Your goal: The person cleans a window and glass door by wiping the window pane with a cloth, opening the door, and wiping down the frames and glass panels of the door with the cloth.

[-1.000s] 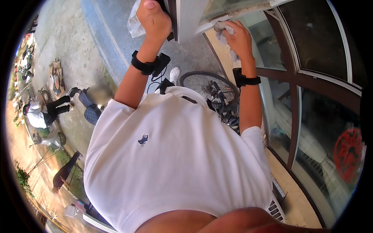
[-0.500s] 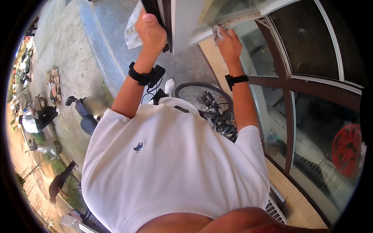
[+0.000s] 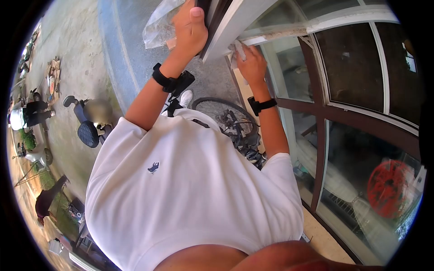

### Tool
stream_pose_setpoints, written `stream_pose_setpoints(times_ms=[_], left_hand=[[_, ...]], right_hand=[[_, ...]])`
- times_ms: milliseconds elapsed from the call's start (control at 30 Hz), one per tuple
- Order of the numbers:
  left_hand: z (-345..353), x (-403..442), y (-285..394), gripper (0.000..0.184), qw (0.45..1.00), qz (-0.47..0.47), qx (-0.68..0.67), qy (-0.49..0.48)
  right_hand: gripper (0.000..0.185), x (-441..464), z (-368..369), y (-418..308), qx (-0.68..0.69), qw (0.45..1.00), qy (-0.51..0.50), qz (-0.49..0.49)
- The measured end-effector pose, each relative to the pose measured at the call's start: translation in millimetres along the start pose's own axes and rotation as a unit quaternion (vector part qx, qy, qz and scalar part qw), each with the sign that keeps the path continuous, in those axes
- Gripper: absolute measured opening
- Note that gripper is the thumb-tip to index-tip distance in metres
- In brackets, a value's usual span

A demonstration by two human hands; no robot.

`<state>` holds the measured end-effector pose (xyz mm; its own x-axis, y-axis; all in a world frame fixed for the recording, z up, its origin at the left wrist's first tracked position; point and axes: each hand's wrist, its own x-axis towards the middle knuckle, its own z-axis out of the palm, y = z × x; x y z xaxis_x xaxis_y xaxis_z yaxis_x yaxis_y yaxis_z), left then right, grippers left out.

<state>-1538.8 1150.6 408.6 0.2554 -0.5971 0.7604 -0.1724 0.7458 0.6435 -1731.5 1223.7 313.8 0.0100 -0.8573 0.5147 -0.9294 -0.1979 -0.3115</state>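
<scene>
My left hand [image 3: 191, 32] is closed around the dark outer edge of an open window sash [image 3: 244, 20], thumb upright on the near side, the other fingers partly hidden. Beside that hand hangs a clear plastic bag [image 3: 158, 28]; whether the hand holds it I cannot tell. My right hand [image 3: 252, 64] is closed on a crumpled greyish-white rag [image 3: 240, 50], pressed at the lower corner of the white frame. Both wrists wear black straps.
Below the hands a bicycle [image 3: 226, 118] leans by the wall. Brown-framed window panes [image 3: 298, 67] line the right, with a red fan [image 3: 389, 189] behind the glass. A scooter [image 3: 86, 118], parked vehicles and people are on the concrete at left.
My right hand has moved with the rag along the frame's lower edge toward the corner, closer to my left hand. My left hand keeps hold of the sash. The view has shifted slightly.
</scene>
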Motion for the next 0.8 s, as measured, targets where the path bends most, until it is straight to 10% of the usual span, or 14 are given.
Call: stream_pose_setpoints(times_ms=[300, 500, 800], left_hand=[[-11.8, -9.2, -11.1, 0.072, 0.991, -0.063, 0.083, -0.089], [-1.6, -5.1, -7.0, 0.073, 0.998, -0.048, 0.016, -0.046], [-8.5, 0.0, 0.4, 0.07, 0.995, -0.063, 0.011, -0.081]], right_hand=[[0.027, 45.4, -21.2, 106.7, -0.156, 0.984, -0.025, 0.084], [0.029, 3.8, 2.1, -9.1, 0.006, 0.999, 0.01, 0.049], [0.027, 21.4, 10.1, 62.2, 0.085, 0.983, 0.059, 0.154]])
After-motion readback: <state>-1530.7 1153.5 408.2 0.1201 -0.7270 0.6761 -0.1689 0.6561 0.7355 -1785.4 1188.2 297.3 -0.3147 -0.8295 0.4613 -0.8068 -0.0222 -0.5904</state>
